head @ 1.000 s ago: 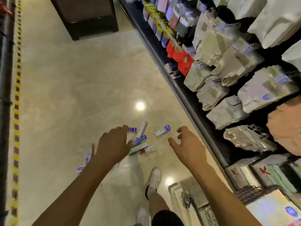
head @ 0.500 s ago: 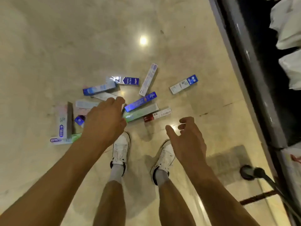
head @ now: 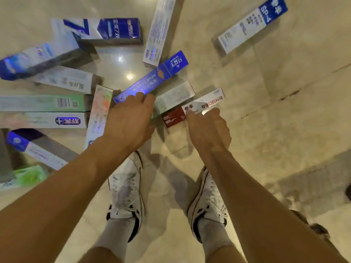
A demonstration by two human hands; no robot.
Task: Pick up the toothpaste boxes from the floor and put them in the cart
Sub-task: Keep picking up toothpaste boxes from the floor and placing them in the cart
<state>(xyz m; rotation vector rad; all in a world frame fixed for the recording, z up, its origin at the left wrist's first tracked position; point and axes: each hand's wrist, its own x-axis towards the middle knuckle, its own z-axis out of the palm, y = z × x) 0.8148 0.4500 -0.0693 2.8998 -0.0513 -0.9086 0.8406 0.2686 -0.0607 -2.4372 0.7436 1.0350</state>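
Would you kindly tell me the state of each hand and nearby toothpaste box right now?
blue box: on the floor, not lifted.
red-and-white box: flat on the floor.
SP-4 box: flat on the floor, apart from the rest.
left hand: fingers over the blue box's near end, grip unclear.
right hand: touching the red-and-white box, not closed on it.

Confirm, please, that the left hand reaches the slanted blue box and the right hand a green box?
Not quite: the head view shows the right hand at the red-and-white box, not a green one. The left hand does reach the slanted blue box.
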